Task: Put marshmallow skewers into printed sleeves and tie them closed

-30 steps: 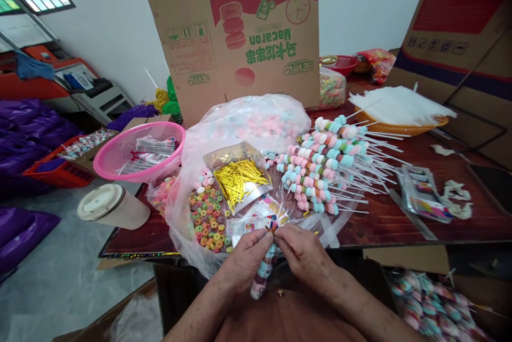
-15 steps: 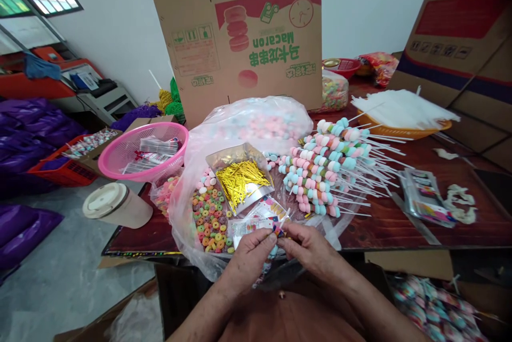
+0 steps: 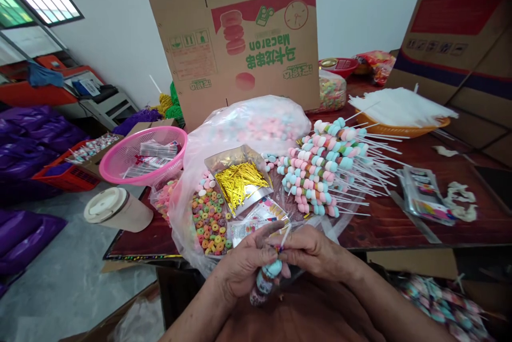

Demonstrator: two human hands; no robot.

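Observation:
A wrapped candy skewer (image 3: 265, 279) points down toward me, its white stick end up between my hands. My left hand (image 3: 250, 256) is closed around the skewer near the top of its wrapper. At the neck of the wrapper, the fingers of my right hand (image 3: 310, 248) pinch together; whether a tie is in them I cannot make out. Just beyond lie printed clear wrappers (image 3: 246, 229) and a silver pouch of gold twist ties (image 3: 244, 182). Ring candies (image 3: 210, 222) are loose on the plastic to the left. Unwrapped marshmallow skewers (image 3: 320, 163) are piled to the right.
A pink basket (image 3: 104, 163) and a lidded cup (image 3: 132, 211) stand left. Behind are a bag of marshmallows (image 3: 256, 118) and a large carton (image 3: 188, 11). An orange basket of white sticks (image 3: 394, 128) and flat packets (image 3: 424, 198) lie right. Wrapped skewers (image 3: 440, 302) sit below the table edge.
The wrapped skewer has turned so more of its candy shows below my left hand. Both hands have shifted slightly at the wrapper's neck. The view has tilted a little.

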